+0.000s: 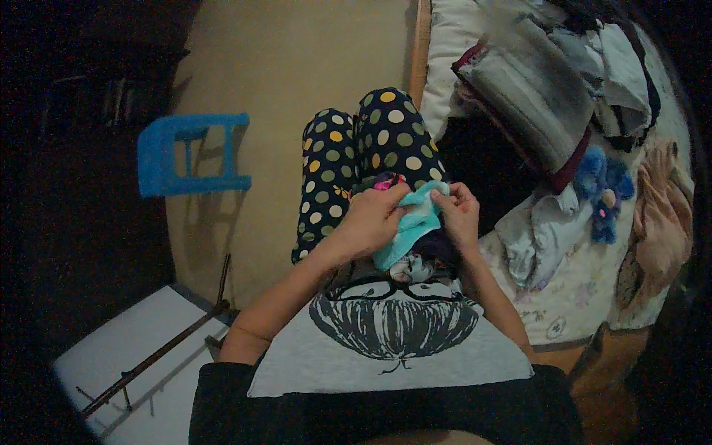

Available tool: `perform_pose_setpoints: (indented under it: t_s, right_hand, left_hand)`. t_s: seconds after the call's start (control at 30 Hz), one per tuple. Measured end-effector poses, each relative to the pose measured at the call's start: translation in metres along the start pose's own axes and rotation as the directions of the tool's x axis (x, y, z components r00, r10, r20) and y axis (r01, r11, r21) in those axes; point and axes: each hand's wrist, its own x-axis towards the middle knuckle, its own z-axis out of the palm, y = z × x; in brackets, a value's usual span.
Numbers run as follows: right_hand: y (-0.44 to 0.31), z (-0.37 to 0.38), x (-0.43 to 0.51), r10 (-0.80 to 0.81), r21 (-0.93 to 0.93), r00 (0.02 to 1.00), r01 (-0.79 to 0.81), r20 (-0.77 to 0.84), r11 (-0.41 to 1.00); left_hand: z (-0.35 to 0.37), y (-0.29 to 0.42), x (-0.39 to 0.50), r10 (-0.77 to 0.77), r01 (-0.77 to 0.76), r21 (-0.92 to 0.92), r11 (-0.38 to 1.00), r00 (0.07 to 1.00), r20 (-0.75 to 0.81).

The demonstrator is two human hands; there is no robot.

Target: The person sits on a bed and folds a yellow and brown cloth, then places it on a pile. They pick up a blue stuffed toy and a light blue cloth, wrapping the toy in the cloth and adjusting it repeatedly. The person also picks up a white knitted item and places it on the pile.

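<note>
A small turquoise cloth item, perhaps a sock, is stretched between my two hands above my lap. My left hand grips its left side, fingers partly hidden behind the fabric. At its upper right corner, my right hand pinches the edge between thumb and fingers. Beneath it, more small fabric pieces lie on my lap, among them a pink patterned one and a grey patterned one. My polka-dot trousers show beyond the hands.
To my right, a bed bears folded grey cloth, white garments, a blue plush toy and a beige garment. A blue plastic stool stands left on the floor. A dark metal rack pole is lower left.
</note>
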Motion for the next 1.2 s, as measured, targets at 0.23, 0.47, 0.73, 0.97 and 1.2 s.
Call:
perform_pose_setpoints:
  t_s: [0.23,0.47,0.73,0.97,1.2]
  right_hand:
    - [0.008,-0.004,0.004,0.045,0.086,0.997,-0.040,-0.057,0.996]
    - [-0.015,0.003,0.016,-0.144,-0.016,0.989,0.143,-0.029,0.990]
    - [-0.023,-0.001,0.019,-0.172,-0.160,0.985,0.166,-0.026,0.973]
    - [-0.032,0.013,-0.003,-0.213,-0.113,0.974,0.203,-0.082,0.973]
    - [-0.048,0.024,-0.031,-0.400,-0.309,0.917,0.379,-0.006,0.872]
  left_hand:
    - [0.001,-0.012,0.010,-0.024,0.025,0.090,0.996,1.000,-0.010]
    - [-0.002,-0.007,0.034,-0.023,0.002,0.121,0.993,0.985,0.172]
    - [0.007,-0.001,0.058,-0.190,0.123,0.240,0.963,0.942,0.278]
    - [-0.005,-0.010,0.069,-0.401,0.438,0.043,0.898,0.776,0.487]
    - [-0.012,-0.009,0.077,-0.589,0.683,0.112,0.722,0.521,0.618]
